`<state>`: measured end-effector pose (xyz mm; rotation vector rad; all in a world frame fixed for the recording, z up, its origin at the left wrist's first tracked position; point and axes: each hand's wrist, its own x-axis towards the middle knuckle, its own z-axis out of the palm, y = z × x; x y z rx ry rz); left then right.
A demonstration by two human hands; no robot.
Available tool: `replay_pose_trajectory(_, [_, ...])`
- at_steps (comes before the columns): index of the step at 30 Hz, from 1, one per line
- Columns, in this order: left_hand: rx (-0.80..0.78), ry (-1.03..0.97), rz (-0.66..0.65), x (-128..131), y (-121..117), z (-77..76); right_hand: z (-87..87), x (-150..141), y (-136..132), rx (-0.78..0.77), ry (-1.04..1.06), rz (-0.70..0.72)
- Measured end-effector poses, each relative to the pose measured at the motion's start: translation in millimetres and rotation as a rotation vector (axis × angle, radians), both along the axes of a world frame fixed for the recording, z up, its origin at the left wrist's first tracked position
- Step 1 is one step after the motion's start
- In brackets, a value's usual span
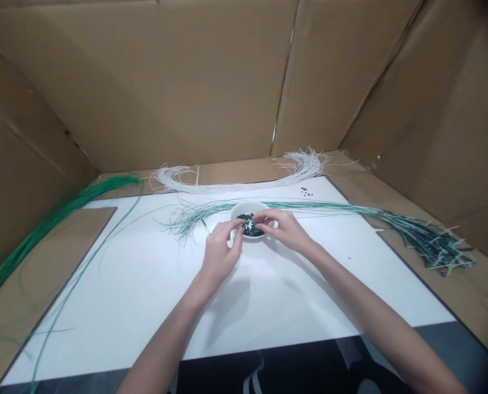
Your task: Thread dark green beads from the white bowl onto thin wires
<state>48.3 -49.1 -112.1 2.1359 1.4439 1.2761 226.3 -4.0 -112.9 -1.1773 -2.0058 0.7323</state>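
A small white bowl (247, 207) holds many tiny dark beads (253, 232). Over its left side, my left hand (222, 249) has thumb and index finger closed in a pinch. Facing it from the right, my right hand (285, 229) is also pinched, its fingertips just above the beads. Whatever lies between the fingertips is too small to make out; a pale speck shows there. Behind the bowl runs a bundle of thin green strands (321, 206), its loose left ends fanned out near my left hand. The strands' right end carries dense rows of dark beads (430, 243).
A bundle of white strands (236, 189) curves along the back. Long green strands (63, 219) lie at the left, some trailing across the white board (145, 306). Several loose dark beads (306, 192) rest behind the green bundle. Cardboard walls (178, 82) enclose the back and sides.
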Motion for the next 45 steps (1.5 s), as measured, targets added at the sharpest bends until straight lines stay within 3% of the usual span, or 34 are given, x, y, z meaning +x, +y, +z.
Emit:
replay_pose_trajectory(4, [-0.111, -0.089, 0.033, -3.3, 1.8, 3.4, 9.7, -10.2, 20.6, -0.022, -0.515, 0.137])
replay_pose_trajectory(6, [-0.177, -0.169, 0.031, -4.1, 2.9, 3.6, 10.3, -18.6, 29.4, -0.090, -0.670, 0.191])
replay_pose_trajectory(12, [-0.246, -0.245, 0.016, -4.3, 4.6, 2.9, -1.7, -30.6, 47.0, -0.180, -0.741, 0.174])
replay_pose_trajectory(19, [-0.252, -0.166, 0.065, -8.2, 26.8, 5.1, -7.0, -22.1, 55.8, -0.134, -0.645, 0.168])
replay_pose_trajectory(27, [-0.262, -0.075, -0.010, -5.7, 69.3, 26.3, 12.4, -16.3, 55.7, -0.089, -0.524, 0.148])
replay_pose_trajectory(31, [-0.247, -0.032, -0.021, -7.1, 79.2, 30.1, 19.1, -7.9, 56.0, -0.143, -0.285, 0.120])
replay_pose_trajectory(37, [-0.187, -0.032, -0.044, -8.3, 84.4, 5.4, 3.9, 0.8, 64.5, -0.283, 0.182, 0.101])
replay_pose_trajectory(41, [-0.148, -0.030, -0.055, -3.3, 81.7, -15.6, -10.4, -0.4, 68.8, -0.289, 0.294, 0.063])
replay_pose_trajectory(45, [-0.201, -0.068, -0.078, 0.5, 79.6, -23.5, -18.1, -3.8, 68.1, -0.251, 0.347, -0.012])
